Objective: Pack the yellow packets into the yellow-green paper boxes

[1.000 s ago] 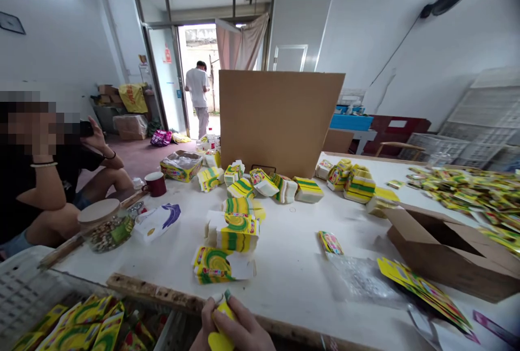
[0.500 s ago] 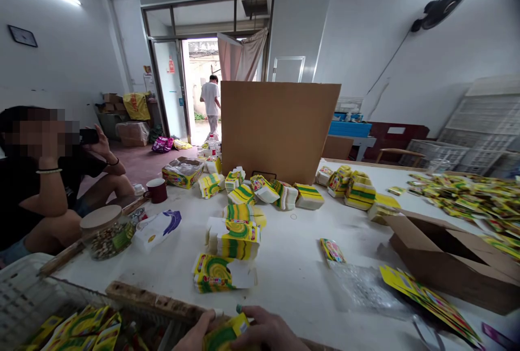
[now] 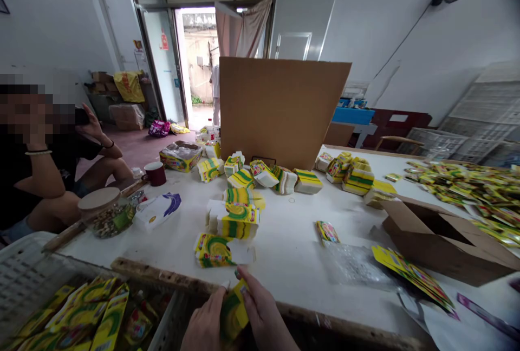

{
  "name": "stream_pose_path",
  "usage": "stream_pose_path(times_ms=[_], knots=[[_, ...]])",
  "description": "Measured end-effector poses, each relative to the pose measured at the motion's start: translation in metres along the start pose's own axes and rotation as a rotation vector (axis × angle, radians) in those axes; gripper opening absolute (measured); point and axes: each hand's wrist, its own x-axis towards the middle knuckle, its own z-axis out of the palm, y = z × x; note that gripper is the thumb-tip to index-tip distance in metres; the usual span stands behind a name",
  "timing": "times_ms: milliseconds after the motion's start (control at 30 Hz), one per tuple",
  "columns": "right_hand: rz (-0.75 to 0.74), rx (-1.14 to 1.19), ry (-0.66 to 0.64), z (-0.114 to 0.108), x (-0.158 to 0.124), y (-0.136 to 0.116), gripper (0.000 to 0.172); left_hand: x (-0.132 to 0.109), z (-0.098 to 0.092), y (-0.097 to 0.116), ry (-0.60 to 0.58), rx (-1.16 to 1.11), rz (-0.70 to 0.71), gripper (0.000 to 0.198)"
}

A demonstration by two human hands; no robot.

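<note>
"Yellow-green carton [image 3: 234, 313]: how many of those have you got in hand?"

"Just one, between my two hands. A second carton [image 3: 215, 251] lies on the bench [image 3: 280, 248] beyond, a little to my left. I also count one maroon mug [image 3: 156, 175], one lidded jar [image 3: 114, 221], one brown box [image 3: 439, 256], and four carton stacks [image 3: 358, 177] right of the upright cardboard sheet [image 3: 284, 112]."

"And how are your hands set?"

"Both reach up from below. My left hand [image 3: 203, 323] bends round the left side; my right hand [image 3: 265, 310] slants in from the lower right, one finger stretched forward along the far edge. The fingers of both are gripping the carton from either side."

"Where is it, and which way does it point?"

"In front of the bench's wooden edge [image 3: 174, 279]. Its long axis runs away from me, the far end leaning slightly right. It's blurred, so I can't tell which end is the top. The second carton lies crosswise, its white flap [image 3: 245, 253] toward my right."
</note>
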Motion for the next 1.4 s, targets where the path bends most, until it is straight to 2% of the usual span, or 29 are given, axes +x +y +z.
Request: stream_pose_path(times_ms=[33, 100, 167, 200, 300, 333, 367, 400, 467, 600, 700, 833, 1067, 1167, 1267, 1333, 1400], knots=[[-0.004, 0.000, -0.017, 0.003, -0.003, -0.005, 0.047, -0.002, -0.004, 0.004, -0.059, 0.000, -0.020, 0.051], [-0.027, 0.011, -0.075, 0.006, -0.005, -0.015, 0.053, -0.004, -0.015, 0.010, -0.086, -0.055, -0.071, 0.050], [-0.010, 0.014, -0.085, 0.004, 0.000, -0.020, 0.062, -0.003, -0.028, 0.010, -0.052, -0.224, -0.153, 0.046], [0.010, -0.010, -0.054, 0.001, 0.005, -0.021, 0.061, -0.001, -0.034, 0.008, 0.039, -0.355, -0.213, 0.045], [0.023, -0.227, 0.064, -0.007, 0.029, -0.018, 0.036, 0.006, -0.049, -0.004, 0.514, -0.940, -0.402, 0.052], [0.021, -0.282, 0.080, -0.007, 0.039, -0.017, 0.028, 0.009, -0.052, -0.008, 0.614, -1.130, -0.454, 0.056], [0.020, -0.326, 0.092, -0.007, 0.049, -0.015, 0.022, 0.010, -0.054, -0.010, 0.654, -1.287, -0.498, 0.060], [0.023, -0.362, 0.103, -0.005, 0.059, -0.013, 0.019, 0.012, -0.055, -0.012, 0.655, -1.393, -0.532, 0.062], [0.042, -0.456, 0.139, 0.002, 0.076, -0.010, 0.018, 0.013, -0.054, -0.012, 0.599, -1.465, -0.593, 0.058], [0.105, -0.625, 0.183, 0.020, 0.098, -0.001, 0.014, 0.012, -0.045, -0.008, 0.480, -1.419, -0.686, 0.037], [0.114, -0.688, 0.167, 0.027, 0.102, 0.005, 0.013, 0.011, -0.038, -0.008, 0.480, -1.390, -0.705, 0.025], [0.086, -0.706, 0.152, 0.026, 0.098, 0.008, 0.021, 0.010, -0.029, -0.012, 0.456, -1.385, -0.670, 0.026], [0.056, -0.640, 0.169, 0.027, 0.095, 0.006, 0.018, 0.004, -0.021, -0.010, 0.416, -1.343, -0.600, 0.038], [0.041, -0.555, 0.179, 0.024, 0.091, -0.003, 0.019, 0.001, -0.021, -0.006, 0.393, -1.325, -0.586, 0.041], [0.014, -0.449, 0.165, 0.020, 0.075, -0.021, 0.018, 0.000, -0.022, 0.000, 0.328, -1.315, -0.530, 0.048], [-0.011, -0.350, 0.092, 0.020, 0.057, -0.035, 0.021, 0.002, -0.022, 0.008, 0.344, -1.351, -0.441, 0.052], [-0.021, -0.149, -0.062, 0.024, 0.037, -0.047, 0.025, 0.006, -0.022, 0.020, 0.386, -1.404, -0.359, 0.051]])
